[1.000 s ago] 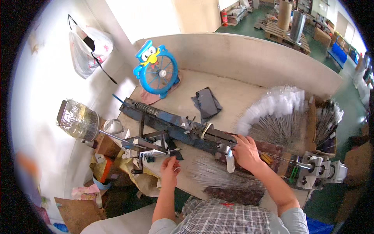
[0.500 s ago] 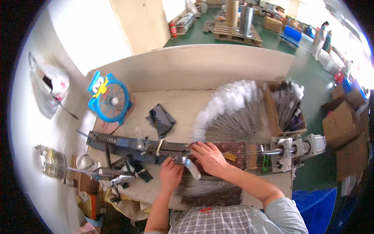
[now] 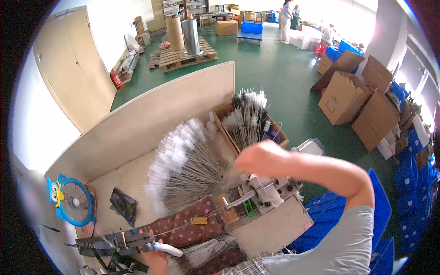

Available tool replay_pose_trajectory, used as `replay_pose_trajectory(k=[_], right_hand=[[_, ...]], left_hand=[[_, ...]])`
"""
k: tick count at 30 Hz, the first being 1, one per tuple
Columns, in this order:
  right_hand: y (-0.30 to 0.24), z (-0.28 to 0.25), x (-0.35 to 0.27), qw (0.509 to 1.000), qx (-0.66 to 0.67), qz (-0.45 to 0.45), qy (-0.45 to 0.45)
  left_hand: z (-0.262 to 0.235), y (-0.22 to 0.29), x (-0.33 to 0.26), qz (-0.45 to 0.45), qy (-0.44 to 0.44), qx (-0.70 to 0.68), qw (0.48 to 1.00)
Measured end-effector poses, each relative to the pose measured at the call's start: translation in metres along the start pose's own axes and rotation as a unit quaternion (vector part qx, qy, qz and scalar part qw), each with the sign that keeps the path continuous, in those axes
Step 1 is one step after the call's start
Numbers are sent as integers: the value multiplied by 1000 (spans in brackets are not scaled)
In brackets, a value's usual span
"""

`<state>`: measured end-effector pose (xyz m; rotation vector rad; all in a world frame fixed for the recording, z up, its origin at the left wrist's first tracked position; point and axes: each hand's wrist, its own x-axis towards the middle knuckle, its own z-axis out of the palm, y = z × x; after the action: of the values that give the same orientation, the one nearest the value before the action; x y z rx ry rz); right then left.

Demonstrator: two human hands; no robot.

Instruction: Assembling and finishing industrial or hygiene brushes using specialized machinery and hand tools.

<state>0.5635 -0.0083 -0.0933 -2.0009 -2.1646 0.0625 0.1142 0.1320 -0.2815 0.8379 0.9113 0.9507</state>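
My left hand (image 3: 156, 262) is at the end of a long dark metal fixture (image 3: 98, 245), beside the base of a lever with a white-wrapped handle (image 3: 167, 249); its fingers are partly hidden by the metal. Raised above the motor-driven clamp unit (image 3: 263, 190), my right hand (image 3: 260, 159) is curled and slightly blurred, and whatever it may hold is hidden. Thin wire runs from the fixture towards the unit's metal shaft (image 3: 236, 200), over a brown dotted cloth (image 3: 176, 227) and past a small yellow block (image 3: 199, 221). Loose wires (image 3: 201, 254) lie in front.
White-tufted wire brushes (image 3: 172, 160) fan across the table, next to a cardboard box (image 3: 224, 130) of more brushes. A blue cartoon fan (image 3: 74, 201) and black pouch (image 3: 123, 206) stand left. Low panel (image 3: 183, 98) edges the table; blue bins (image 3: 321, 215) are right.
My right hand has left the fixture and risen rightwards over the clamp unit. My left hand stays by the lever. The view has turned to the right.
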Motion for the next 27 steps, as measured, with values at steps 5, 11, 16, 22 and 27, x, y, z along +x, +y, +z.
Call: replay_pose_trajectory(k=[5,11,16,22,27], right_hand=[[102,-5,30,952,-196,62,-227],[124,31,51,912,-202,-23,-357],[160,74,35,912,-257,-170,-271],[165,67,58,894,-314,-227,-223],[185,51,66,912,-327,-179,-172]], left_hand=[[-11,41,-34,321,-77,843,425],[56,137,-106,66,50,799,596],[154,203,-81,346,-86,756,549],[267,195,-25,447,-376,659,474],[350,112,41,489,-528,561,410]])
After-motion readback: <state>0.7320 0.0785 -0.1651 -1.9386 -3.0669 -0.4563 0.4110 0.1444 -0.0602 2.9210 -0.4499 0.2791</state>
